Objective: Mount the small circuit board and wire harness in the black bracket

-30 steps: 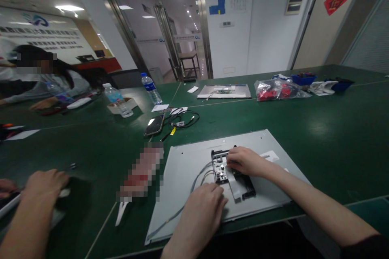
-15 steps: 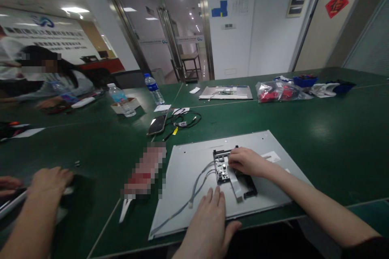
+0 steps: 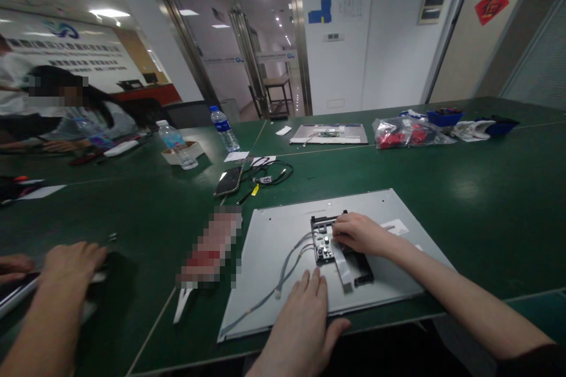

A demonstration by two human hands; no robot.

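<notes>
A flat pale-grey metal panel (image 3: 269, 259), like the back of a display, lies before me on the green table. On its middle sits a black bracket (image 3: 365, 274) carrying a small silver mechanism with screws (image 3: 325, 246). A flat white ribbon cable (image 3: 343, 271) runs down from it, and grey wires (image 3: 283, 274) trail to the left. My left hand (image 3: 305, 312) rests with fingers stretched out on the panel's near edge. The fingers of my right hand (image 3: 354, 232) are closed at the ribbon cable's upper end; what they pinch is hidden.
A phone (image 3: 229, 181) and coiled black cables (image 3: 276, 174) lie beyond the panel. Two water bottles (image 3: 224, 129) stand farther back, near a second panel (image 3: 305, 134) and a plastic bag of red items (image 3: 407, 132). A co-worker's hands (image 3: 73, 265) work at the left.
Both my hands keep their places, with the right fingers still closed at the mechanism. At the far left, the distant person's hand has shifted slightly.
</notes>
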